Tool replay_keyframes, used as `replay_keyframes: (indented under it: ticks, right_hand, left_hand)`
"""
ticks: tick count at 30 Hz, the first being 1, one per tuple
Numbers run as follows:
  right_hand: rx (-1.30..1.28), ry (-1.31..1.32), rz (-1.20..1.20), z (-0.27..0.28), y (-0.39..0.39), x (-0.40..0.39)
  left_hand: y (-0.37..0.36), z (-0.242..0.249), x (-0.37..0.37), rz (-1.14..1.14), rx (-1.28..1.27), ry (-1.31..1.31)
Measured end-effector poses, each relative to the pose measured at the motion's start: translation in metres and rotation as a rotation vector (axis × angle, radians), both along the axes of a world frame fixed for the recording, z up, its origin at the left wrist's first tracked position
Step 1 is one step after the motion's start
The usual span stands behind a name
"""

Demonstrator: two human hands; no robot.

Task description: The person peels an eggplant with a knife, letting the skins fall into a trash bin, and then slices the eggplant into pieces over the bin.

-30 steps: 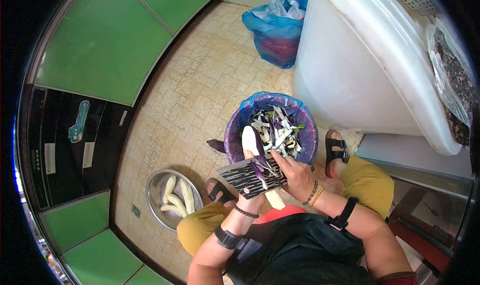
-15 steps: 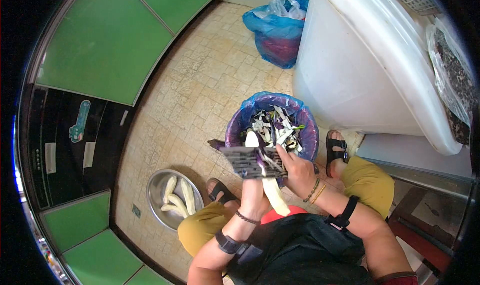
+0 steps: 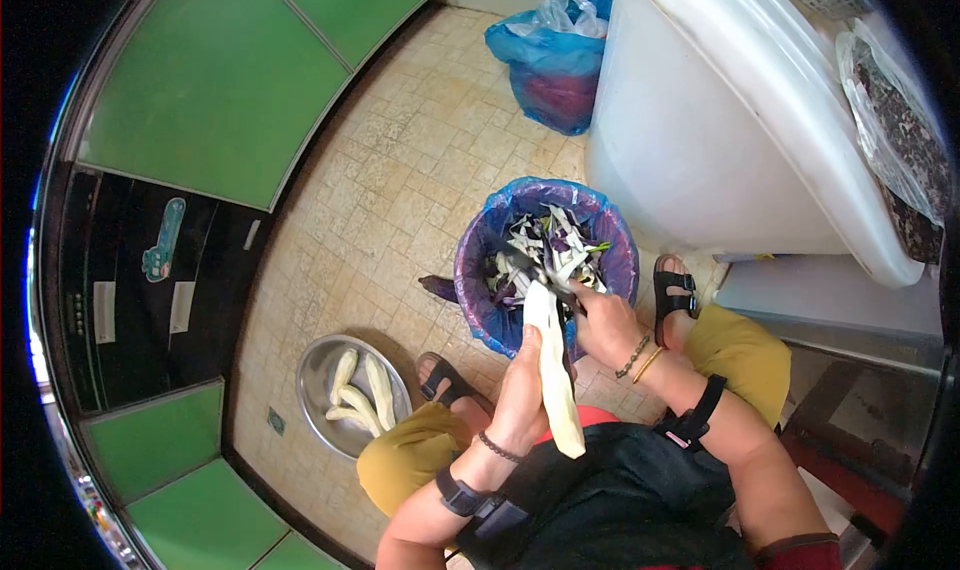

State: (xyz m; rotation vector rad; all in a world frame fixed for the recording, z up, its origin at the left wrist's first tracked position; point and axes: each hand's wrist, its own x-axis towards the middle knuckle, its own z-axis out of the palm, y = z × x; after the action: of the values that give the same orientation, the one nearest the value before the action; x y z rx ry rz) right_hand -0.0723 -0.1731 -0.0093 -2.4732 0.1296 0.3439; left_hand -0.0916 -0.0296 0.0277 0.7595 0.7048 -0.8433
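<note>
My left hand is wrapped round a long, mostly peeled eggplant, pale with a dark strip of skin along its right side. The eggplant slants over the near rim of a bin lined with a blue bag. In my right hand is a broad-bladed kitchen knife, its blade seen nearly edge-on beside the eggplant's far end. Purple and white peelings lie inside the bin.
Left of my feet a metal bowl holds several peeled eggplants. A dark purple eggplant lies on the floor against the bin. Farther off stands a blue bag. A large white tub rises at right, green cabinets at left.
The knife has turned from showing its broad face across the eggplant to nearly edge-on, farther over the bin. My left hand has come into view from beneath the blade, with the eggplant more upright.
</note>
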Motion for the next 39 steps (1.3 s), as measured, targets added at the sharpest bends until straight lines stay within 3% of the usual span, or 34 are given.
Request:
replay_keyframes:
  ticks: [4, 6, 8, 10, 15, 17, 22, 25, 32, 34, 36, 39]
  right_hand:
    - [0.148, 0.020, -0.030, 0.009, 0.007, 0.000]
    - [0.289, -0.099, 0.088, 0.016, 0.011, -0.003]
    - [0.286, -0.167, 0.162, 0.014, 0.014, -0.009]
    - [0.244, -0.254, 0.308, 0.019, 0.015, -0.013]
    - [0.134, -0.270, 0.298, 0.012, 0.016, -0.017]
    - [0.067, -0.313, 0.256, 0.010, 0.016, -0.017]
    - [0.048, -0.383, 0.193, 0.007, 0.015, -0.015]
    - [0.013, -0.344, 0.142, 0.004, 0.007, -0.008]
    - [0.116, -0.247, 0.181, 0.008, 0.009, -0.010]
    - [0.078, -0.249, 0.159, 0.008, 0.008, -0.010]
    - [0.079, -0.226, 0.126, 0.007, 0.005, -0.008]
    - [0.107, -0.210, 0.134, 0.005, 0.002, -0.006]
  left_hand:
    - [0.010, -0.008, 0.012, 0.101, 0.101, 0.055]
    - [0.013, -0.022, 0.017, 0.179, 0.164, -0.009]
    - [0.017, -0.052, 0.009, 0.312, 0.149, -0.099]
    - [0.023, -0.057, 0.007, 0.305, 0.015, -0.182]
    - [0.016, -0.056, 0.004, 0.236, 0.048, -0.169]
    - [0.009, -0.047, 0.005, 0.335, 0.053, -0.129]
    - [0.004, -0.034, 0.004, 0.307, 0.039, -0.117]
    - [0.001, -0.029, 0.007, 0.003, 0.133, -0.111]
    - [0.007, -0.045, 0.005, 0.255, 0.095, -0.136]
    - [0.004, -0.032, 0.008, 0.152, 0.159, -0.057]
    - [0.006, -0.029, 0.006, -0.011, 0.182, -0.163]
    - [0.011, -0.037, 0.004, -0.029, 0.143, -0.176]
